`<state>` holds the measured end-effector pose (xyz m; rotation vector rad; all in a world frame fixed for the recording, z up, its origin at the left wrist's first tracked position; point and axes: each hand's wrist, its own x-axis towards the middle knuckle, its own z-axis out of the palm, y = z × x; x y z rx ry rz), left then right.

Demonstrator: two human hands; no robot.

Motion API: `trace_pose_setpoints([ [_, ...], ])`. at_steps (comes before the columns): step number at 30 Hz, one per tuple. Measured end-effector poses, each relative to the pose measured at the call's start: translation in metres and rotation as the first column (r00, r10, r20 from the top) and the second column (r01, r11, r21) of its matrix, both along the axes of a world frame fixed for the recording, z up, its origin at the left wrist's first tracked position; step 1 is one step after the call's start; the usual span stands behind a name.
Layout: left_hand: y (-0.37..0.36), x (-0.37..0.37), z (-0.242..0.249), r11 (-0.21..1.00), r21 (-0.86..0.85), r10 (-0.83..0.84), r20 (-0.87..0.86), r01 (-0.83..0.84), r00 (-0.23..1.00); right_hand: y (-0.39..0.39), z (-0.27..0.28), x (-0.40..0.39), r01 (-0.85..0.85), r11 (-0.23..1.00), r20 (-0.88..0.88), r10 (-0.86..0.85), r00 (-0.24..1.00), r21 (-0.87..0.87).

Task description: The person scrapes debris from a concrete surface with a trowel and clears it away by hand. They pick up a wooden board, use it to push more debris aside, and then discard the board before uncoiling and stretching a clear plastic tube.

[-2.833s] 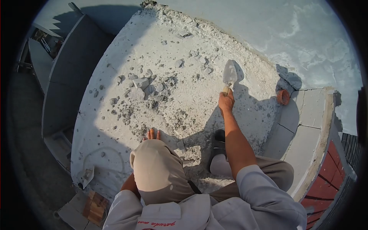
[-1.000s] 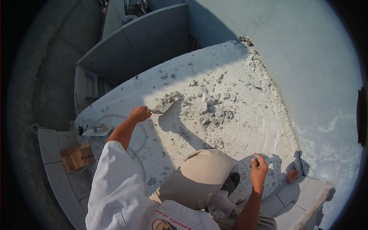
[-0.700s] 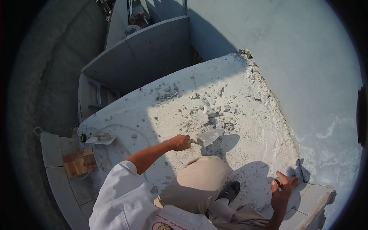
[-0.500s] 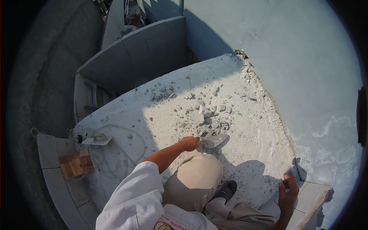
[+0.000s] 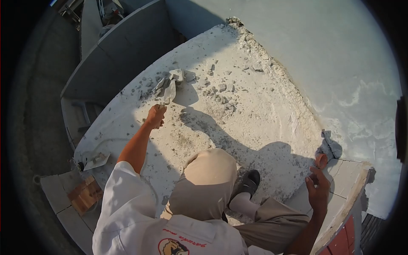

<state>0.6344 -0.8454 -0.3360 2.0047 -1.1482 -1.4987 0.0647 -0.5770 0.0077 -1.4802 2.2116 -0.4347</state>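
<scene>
My left hand (image 5: 156, 117) is closed round the handle of a pointed trowel (image 5: 169, 93), whose blade reaches away from me over the white, dusty surface (image 5: 170, 140). At the blade lie grey rubble chunks (image 5: 160, 85), with a larger pale piece (image 5: 176, 75) near its tip. More grey fragments (image 5: 222, 87) are scattered to the right. On the right side, my right hand (image 5: 318, 187) hangs above the block ledge with its fingers apart and curved, and nothing shows in it.
A second flat tool (image 5: 97, 161) lies at the left edge, by a brown wooden piece (image 5: 86, 195) on blocks. A grey wall (image 5: 340, 85) rises on the right, with crumbled mortar along its foot. A curved low wall (image 5: 123, 46) stands beyond the surface.
My left hand has moved the trowel forward and left, from beside my knee to the far rubble. Some chunks now lie further left. The camera view has shifted too.
</scene>
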Motion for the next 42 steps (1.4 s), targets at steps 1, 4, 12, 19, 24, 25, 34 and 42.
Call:
trace_pose_setpoints([
  [1,0.009,-0.022,0.004,0.996,-0.031,-0.089,-0.014,0.089,0.996,-0.002,0.003,0.002,0.010,1.000,0.001,-0.010,1.000,0.005],
  [4,0.044,-0.103,0.023,0.939,-0.071,-0.340,-0.034,0.338,0.940,-0.012,0.004,0.008,-0.017,1.000,0.044,0.017,0.999,-0.001],
  [12,0.049,-0.242,-0.055,0.712,-0.157,-0.695,-0.019,0.685,0.719,-0.029,0.008,0.022,-0.064,0.998,0.031,0.064,0.997,-0.029],
  [19,-0.057,-0.148,-0.030,0.974,-0.047,-0.227,-0.102,0.223,0.969,-0.011,0.011,0.016,-0.064,0.998,0.050,0.064,0.997,0.008],
  [24,-0.063,-0.089,-0.020,0.999,-0.038,0.013,-0.085,-0.016,0.996,-0.006,0.015,0.014,-0.027,1.000,0.054,0.027,0.998,-0.004],
  [25,-0.051,-0.089,-0.012,0.997,-0.060,0.036,-0.104,-0.042,0.994,-0.007,0.017,0.016,-0.027,1.000,0.049,0.027,0.998,-0.007],
  [34,0.185,-0.095,-0.067,0.693,-0.239,-0.720,-0.255,0.680,0.645,-0.022,0.009,0.018,-0.119,0.993,0.034,0.118,0.992,0.020],
  [42,0.121,0.014,-0.027,0.754,-0.031,-0.637,0.215,0.657,0.741,-0.028,-0.005,0.003,-0.087,0.994,0.050,0.084,0.995,0.065],
])
